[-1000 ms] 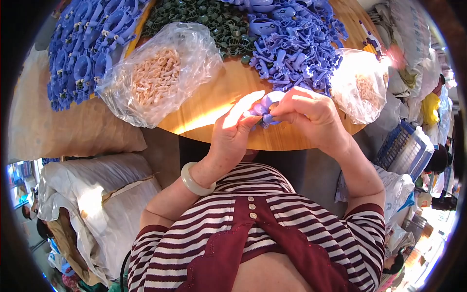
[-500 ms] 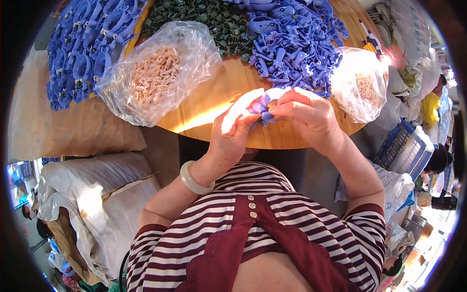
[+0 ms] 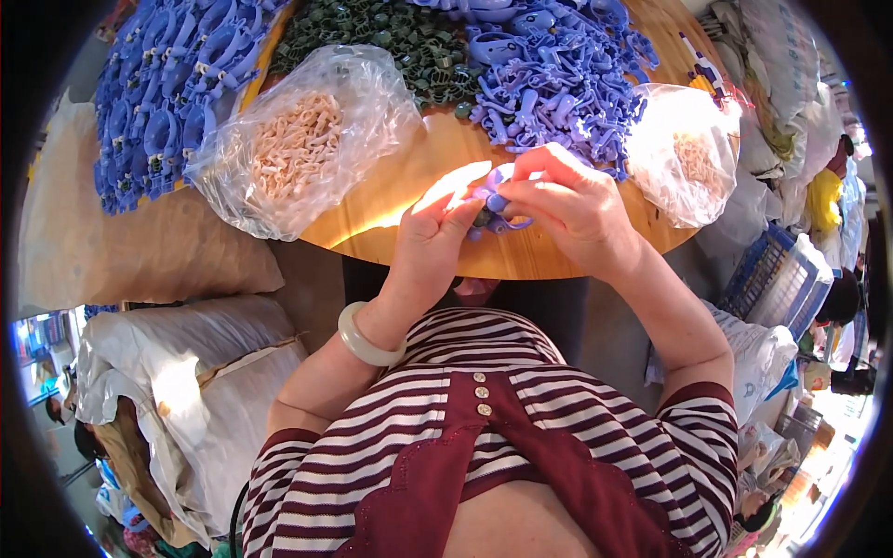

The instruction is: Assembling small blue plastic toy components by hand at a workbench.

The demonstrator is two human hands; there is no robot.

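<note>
Over the near edge of the round wooden table, a small blue-purple plastic part [image 3: 494, 221] sits between my two hands. A dark green piece shows on its left side. My left hand [image 3: 435, 221] has its fingers closed on the part, with bright sunlight across them. From the right, my right hand [image 3: 579, 206] pinches at the part with thumb and forefinger; its other fingers are curled. Whether a separate small piece lies in that pinch is hidden by the fingers. Beyond my hands lies a heap of loose blue-purple plastic parts [image 3: 553, 116].
A clear bag of pale pink pieces [image 3: 299, 149] lies to the left, another such bag [image 3: 690, 163] to the right. Dark green pieces [image 3: 386, 42] are heaped at the back. Rows of blue assembled items [image 3: 177, 102] stand far left. The wooden table [image 3: 400, 195] ends just before my body.
The part in my hands has been turned, so its dark green piece now shows on the left. My right hand has shifted slightly up and left, and its fingers are more raised.
</note>
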